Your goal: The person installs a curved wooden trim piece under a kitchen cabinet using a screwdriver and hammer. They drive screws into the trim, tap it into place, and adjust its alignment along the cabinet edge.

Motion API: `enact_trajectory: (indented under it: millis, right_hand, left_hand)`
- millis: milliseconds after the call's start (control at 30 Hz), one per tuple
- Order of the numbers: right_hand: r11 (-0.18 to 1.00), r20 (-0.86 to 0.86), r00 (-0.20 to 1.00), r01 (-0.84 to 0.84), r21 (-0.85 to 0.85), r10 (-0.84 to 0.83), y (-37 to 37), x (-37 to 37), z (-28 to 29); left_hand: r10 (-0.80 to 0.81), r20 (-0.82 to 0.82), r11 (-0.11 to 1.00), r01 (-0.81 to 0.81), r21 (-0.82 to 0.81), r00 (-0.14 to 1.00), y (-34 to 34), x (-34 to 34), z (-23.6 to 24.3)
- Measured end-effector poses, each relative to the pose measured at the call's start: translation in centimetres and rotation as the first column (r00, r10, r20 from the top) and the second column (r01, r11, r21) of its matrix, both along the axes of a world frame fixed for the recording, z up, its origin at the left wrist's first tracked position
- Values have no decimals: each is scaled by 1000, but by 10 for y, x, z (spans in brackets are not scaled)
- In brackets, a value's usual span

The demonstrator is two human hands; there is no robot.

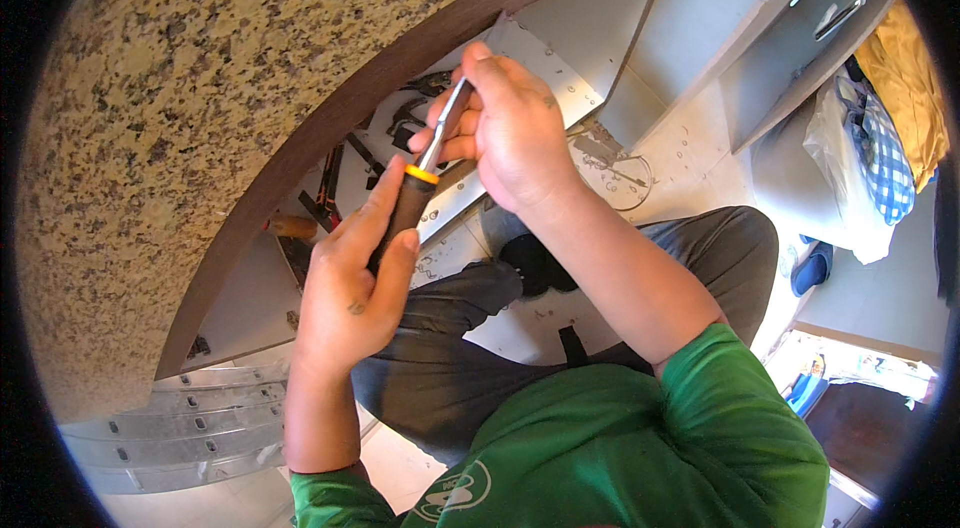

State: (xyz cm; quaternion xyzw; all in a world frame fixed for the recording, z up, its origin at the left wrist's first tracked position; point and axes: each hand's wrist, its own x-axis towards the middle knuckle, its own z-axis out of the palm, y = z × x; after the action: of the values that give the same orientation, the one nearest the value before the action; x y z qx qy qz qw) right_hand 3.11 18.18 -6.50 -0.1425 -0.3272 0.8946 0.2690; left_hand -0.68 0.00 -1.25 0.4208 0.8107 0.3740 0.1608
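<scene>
Green short-sleeved shirt [620, 448] and dark grey trousers [430, 333], worn by the person, to the right of the landmark piece, a speckled granite countertop [200, 108] with a curved brown edge [345, 108]. Left hand [345, 293]: wrapped around the dark handle of a hand tool [421, 175], forefinger laid along the grip toward the yellow collar. Right hand [520, 133]: fingers closed on the metal shaft of the same tool, thumb and fingertips near its far end, the tip itself hidden. The tool is held slanting in the air, just right of the countertop's curved edge. Below the countertop, one open compartment [240, 298] with grey inner walls; contents: a pale board [555, 73], several dark tools [405, 118], kinds partly hidden, a red-and-black tool [328, 190] and a wooden handle [292, 226]. Beneath the countertop's lower end, curved metal bands [190, 423] with small slots. Well to the right of the countertop, one translucent plastic bag [840, 183], a blue-and-white checked cloth [892, 173] showing at it, whether wholly inside cannot be told; farther right, an orange-yellow cloth [905, 78]. On the floor on that same side, one blue slipper [812, 270].
</scene>
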Motion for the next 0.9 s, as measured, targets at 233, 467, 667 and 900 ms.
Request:
enact_trajectory:
  millis: [233, 467, 667, 900]
  right_hand:
    - [1000, 46, 999, -8, 15, 8, 3, 3, 2]
    - [999, 94, 995, 33, 33, -36, 26, 10, 2]
    - [996, -4, 996, -90, -9, 90, -14, 3, -4]
    - [992, -27, 992, -123, -36, 122, -17, 2, 1]
  left_hand:
    - [-51, -100, 998, 53, 23, 994, 7, 2, 4]
    - [-90, -136, 994, 98, 51, 987, 25, 5, -8]
    - [80, -23, 995, -81, -59, 997, -20, 13, -1]
    - [105, 27, 994, -104, -44, 994, -27, 14, 0]
